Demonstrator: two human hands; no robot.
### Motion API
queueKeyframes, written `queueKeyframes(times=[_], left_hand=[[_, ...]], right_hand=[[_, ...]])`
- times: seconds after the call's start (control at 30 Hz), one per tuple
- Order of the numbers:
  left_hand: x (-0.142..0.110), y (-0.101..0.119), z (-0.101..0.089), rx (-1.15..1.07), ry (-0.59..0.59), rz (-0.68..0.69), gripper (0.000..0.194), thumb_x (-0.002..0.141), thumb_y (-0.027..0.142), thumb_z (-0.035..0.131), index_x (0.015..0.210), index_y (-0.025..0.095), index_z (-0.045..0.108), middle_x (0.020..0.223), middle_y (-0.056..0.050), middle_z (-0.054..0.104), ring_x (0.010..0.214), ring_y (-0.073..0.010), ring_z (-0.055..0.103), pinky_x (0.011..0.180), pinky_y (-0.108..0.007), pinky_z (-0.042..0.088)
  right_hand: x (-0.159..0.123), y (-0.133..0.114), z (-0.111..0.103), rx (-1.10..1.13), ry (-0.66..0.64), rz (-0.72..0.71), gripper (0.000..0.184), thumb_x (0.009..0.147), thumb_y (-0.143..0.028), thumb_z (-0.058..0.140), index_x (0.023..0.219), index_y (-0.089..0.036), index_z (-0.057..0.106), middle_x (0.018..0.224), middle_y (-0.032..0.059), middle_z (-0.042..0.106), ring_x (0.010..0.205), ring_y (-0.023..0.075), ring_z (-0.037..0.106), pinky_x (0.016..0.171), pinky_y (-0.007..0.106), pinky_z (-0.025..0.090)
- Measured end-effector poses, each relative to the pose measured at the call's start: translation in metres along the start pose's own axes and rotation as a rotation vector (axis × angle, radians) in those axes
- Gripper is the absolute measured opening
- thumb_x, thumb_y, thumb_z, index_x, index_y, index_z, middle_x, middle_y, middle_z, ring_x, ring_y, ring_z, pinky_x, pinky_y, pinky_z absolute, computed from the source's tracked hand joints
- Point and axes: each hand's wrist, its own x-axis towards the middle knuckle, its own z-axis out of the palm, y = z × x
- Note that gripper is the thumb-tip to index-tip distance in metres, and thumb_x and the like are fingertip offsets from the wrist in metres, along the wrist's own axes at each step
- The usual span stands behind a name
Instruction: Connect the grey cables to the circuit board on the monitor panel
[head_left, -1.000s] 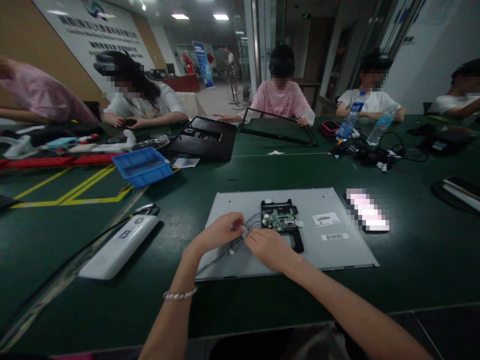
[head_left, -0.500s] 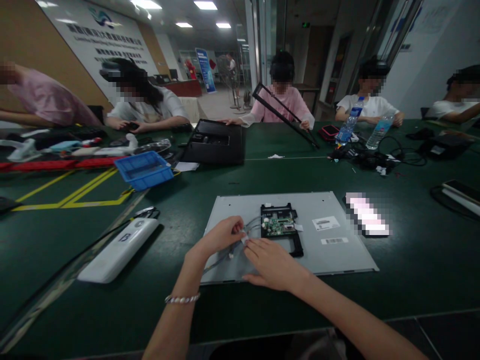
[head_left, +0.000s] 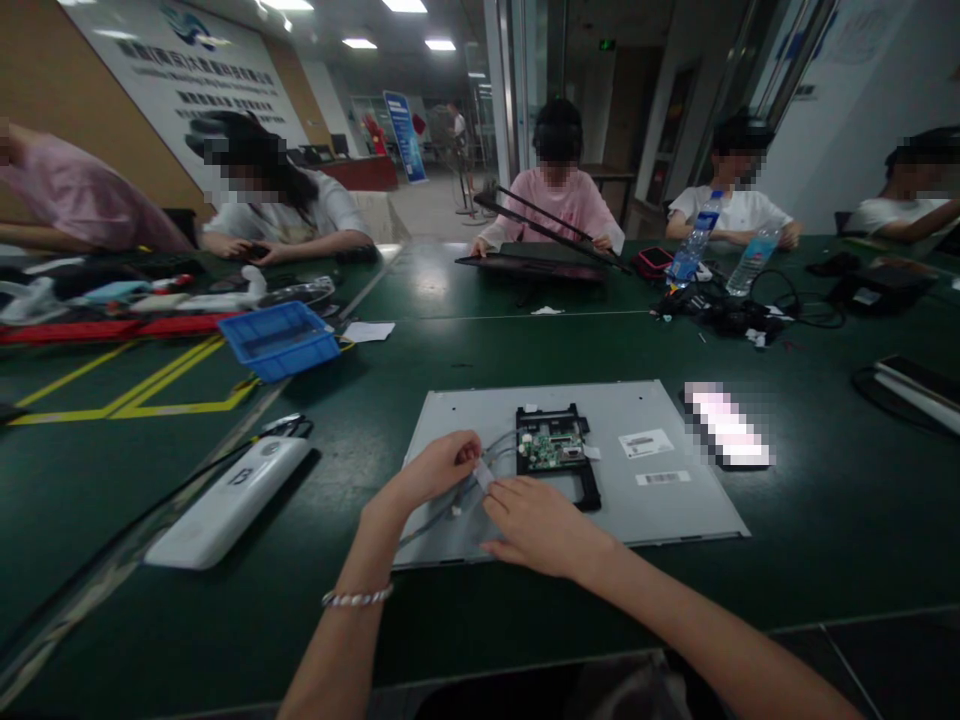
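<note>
A grey flat display panel (head_left: 637, 515) lies on the table in front of me. On it sit a green circuit board (head_left: 551, 450) in a black bracket (head_left: 587, 492) and several grey cables (head_left: 429, 522). My left hand (head_left: 444, 468), with a beaded bracelet at its wrist, pinches the upper end of a short whitish strip, apparently tape (head_left: 484, 476). My right hand (head_left: 541, 522) lies palm down over the panel, left of the bracket's lower part. Its fingers are stretched out, thumb apart, and their tips touch the strip's lower end.
A white power bank (head_left: 232, 500) with a cable lies at left, near a blue basket (head_left: 281, 345). To the right is a phone (head_left: 727, 425). Farther back stand two bottles (head_left: 697, 240) among cables. Across the table, a co-worker (head_left: 559, 205) handles a black frame and panel.
More of the strip now shows between my hands, its upper end raised by my left fingers. Across the table, the co-worker's black panel has shifted right and tilted, and the frame has lowered.
</note>
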Motion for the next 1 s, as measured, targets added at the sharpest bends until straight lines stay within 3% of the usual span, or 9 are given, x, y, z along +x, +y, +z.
queueKeyframes(times=[0.3, 0.47, 0.57, 0.73, 0.87, 1.0], left_hand=[[-0.002, 0.003, -0.004, 0.018, -0.012, -0.045, 0.023, 0.069, 0.024, 0.055, 0.091, 0.017, 0.055, 0.084, -0.003, 0.059, 0.076, -0.0161, 0.055, 0.072, -0.028, 0.044], [-0.005, 0.006, -0.005, 0.048, 0.005, -0.042, 0.026, 0.068, 0.025, 0.055, 0.093, 0.018, 0.056, 0.087, -0.003, 0.057, 0.079, -0.0170, 0.053, 0.072, -0.028, 0.043], [-0.006, 0.012, -0.009, 0.079, 0.011, -0.027, 0.023, 0.069, 0.025, 0.054, 0.091, 0.018, 0.055, 0.087, -0.003, 0.057, 0.080, -0.0174, 0.053, 0.072, -0.028, 0.041], [-0.010, 0.034, -0.020, 0.090, 0.022, 0.045, 0.015, 0.076, 0.024, 0.050, 0.089, 0.019, 0.054, 0.088, -0.002, 0.057, 0.081, -0.0174, 0.053, 0.073, -0.028, 0.040], [-0.018, 0.059, -0.018, 0.127, 0.055, 0.024, 0.018, 0.087, 0.029, 0.042, 0.091, 0.019, 0.055, 0.088, -0.004, 0.058, 0.079, -0.0179, 0.055, 0.073, -0.029, 0.040], [-0.027, 0.075, -0.001, 0.311, 0.092, 0.015, 0.019, 0.084, 0.031, 0.050, 0.099, 0.020, 0.057, 0.096, -0.006, 0.058, 0.087, -0.0217, 0.055, 0.076, -0.032, 0.041]], right_hand=[[-0.012, -0.006, -0.001, 0.022, -0.001, 0.024, 0.042, 0.086, -0.039, 0.052, 0.113, -0.007, 0.052, 0.119, 0.0189, 0.057, 0.115, 0.0275, 0.050, 0.094, 0.040, 0.043], [-0.030, -0.004, -0.019, 0.132, 0.030, 0.066, 0.036, 0.088, -0.036, 0.051, 0.116, -0.012, 0.053, 0.118, 0.0132, 0.060, 0.113, 0.0230, 0.052, 0.095, 0.038, 0.043], [-0.051, 0.017, -0.037, 0.169, 0.135, 0.208, 0.034, 0.090, -0.028, 0.048, 0.121, -0.017, 0.053, 0.122, 0.0100, 0.058, 0.112, 0.0207, 0.053, 0.095, 0.038, 0.043], [-0.083, 0.087, -0.049, 0.297, 0.220, 0.544, 0.026, 0.086, -0.021, 0.049, 0.108, -0.019, 0.062, 0.107, 0.0075, 0.065, 0.099, 0.0199, 0.059, 0.088, 0.039, 0.046], [-0.088, 0.126, -0.041, 0.426, 0.180, 0.625, 0.025, 0.079, -0.017, 0.055, 0.102, -0.018, 0.066, 0.101, 0.0077, 0.067, 0.089, 0.0182, 0.062, 0.079, 0.032, 0.049], [-0.079, 0.133, -0.030, 0.440, 0.100, 0.597, 0.027, 0.073, -0.021, 0.063, 0.100, -0.019, 0.067, 0.097, 0.0066, 0.066, 0.086, 0.0188, 0.061, 0.076, 0.032, 0.048]])
